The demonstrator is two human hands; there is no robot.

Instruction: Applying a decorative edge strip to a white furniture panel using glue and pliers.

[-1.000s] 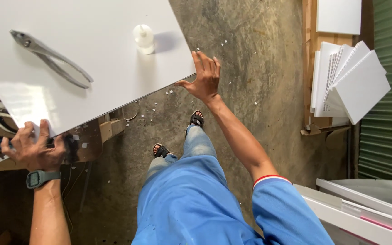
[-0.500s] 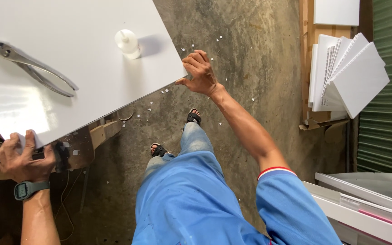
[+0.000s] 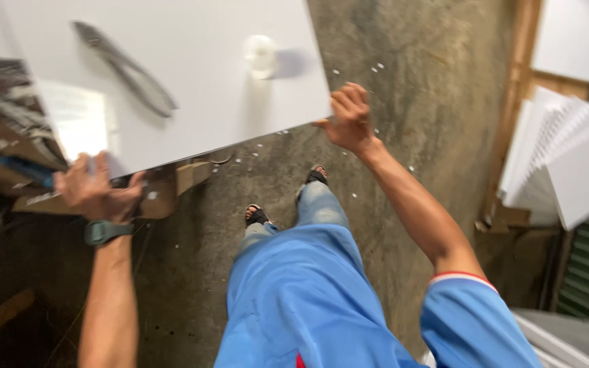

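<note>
Holding a big flat white board [image 3: 172, 75], the left hand [image 3: 97, 194] and right hand [image 3: 350, 121] curl their fingers around its near edge. Grey metal pliers [image 3: 127, 68] lie beyond the fingers.

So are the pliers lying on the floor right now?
No, the pliers lie on top of the white panel, near a small white roll, while the left hand and right hand grip its edge.

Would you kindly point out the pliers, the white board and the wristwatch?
pliers [image 3: 127, 68], head view, on the crossing of the handles.
white board [image 3: 192, 116], head view, on its bare top face.
wristwatch [image 3: 103, 232], head view, on the dark strap at the left wrist.
</note>
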